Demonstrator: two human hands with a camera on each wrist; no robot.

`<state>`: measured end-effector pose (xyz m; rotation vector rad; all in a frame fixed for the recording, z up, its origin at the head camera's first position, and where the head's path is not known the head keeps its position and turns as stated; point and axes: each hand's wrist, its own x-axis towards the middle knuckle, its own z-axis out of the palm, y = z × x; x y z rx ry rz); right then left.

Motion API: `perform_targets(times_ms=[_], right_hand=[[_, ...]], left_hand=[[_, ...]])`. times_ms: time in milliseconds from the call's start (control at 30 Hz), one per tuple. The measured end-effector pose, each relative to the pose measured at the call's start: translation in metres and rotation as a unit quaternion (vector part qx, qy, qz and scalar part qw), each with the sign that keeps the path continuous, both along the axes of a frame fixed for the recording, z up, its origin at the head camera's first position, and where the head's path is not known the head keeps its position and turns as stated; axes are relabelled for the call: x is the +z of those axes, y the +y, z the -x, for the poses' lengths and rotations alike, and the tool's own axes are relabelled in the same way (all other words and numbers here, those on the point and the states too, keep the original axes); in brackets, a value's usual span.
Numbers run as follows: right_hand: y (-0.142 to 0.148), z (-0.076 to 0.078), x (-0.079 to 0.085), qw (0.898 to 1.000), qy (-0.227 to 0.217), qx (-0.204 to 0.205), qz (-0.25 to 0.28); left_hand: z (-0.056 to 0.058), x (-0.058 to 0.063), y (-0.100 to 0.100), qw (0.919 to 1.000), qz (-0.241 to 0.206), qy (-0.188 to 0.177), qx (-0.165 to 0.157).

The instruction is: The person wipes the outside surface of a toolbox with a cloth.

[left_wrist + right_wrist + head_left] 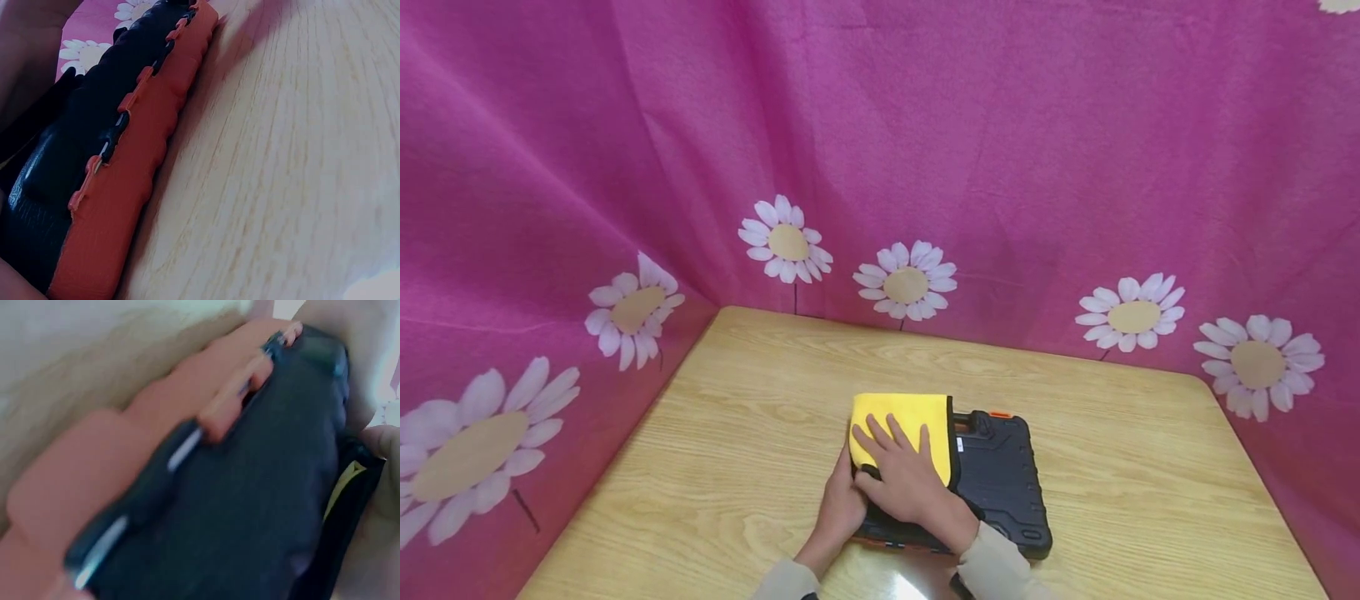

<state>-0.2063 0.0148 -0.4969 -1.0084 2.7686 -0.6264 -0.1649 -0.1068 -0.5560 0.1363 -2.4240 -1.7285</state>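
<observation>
A folded yellow cloth (925,412) with a black border lies on the left part of a black plastic case (1000,475). My right hand (901,475) rests flat on the cloth, fingers spread. Against the left edge of the cloth and case stands my left hand (842,496), its fingers extended along that side and partly hidden. The left wrist view shows the case's orange lower half (134,169) flat on the table, below its black upper half. In the right wrist view, the cloth's dark folded edge (350,506) lies on the case.
The case rests on a light wooden table (737,433). A magenta curtain (925,150) with white flowers hangs along the table's back and sides. An orange latch (1001,414) shows at the far side of the case, beside its handle (964,421).
</observation>
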Motion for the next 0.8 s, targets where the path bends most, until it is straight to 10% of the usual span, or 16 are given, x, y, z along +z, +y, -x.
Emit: perform_targets(times_ms=[800], right_hand=[[0.037,0.004,-0.002,0.999,0.022,-0.028,-0.021]], left_hand=[[0.0,0.008,0.002,0.9971,-0.029,-0.069,0.014]])
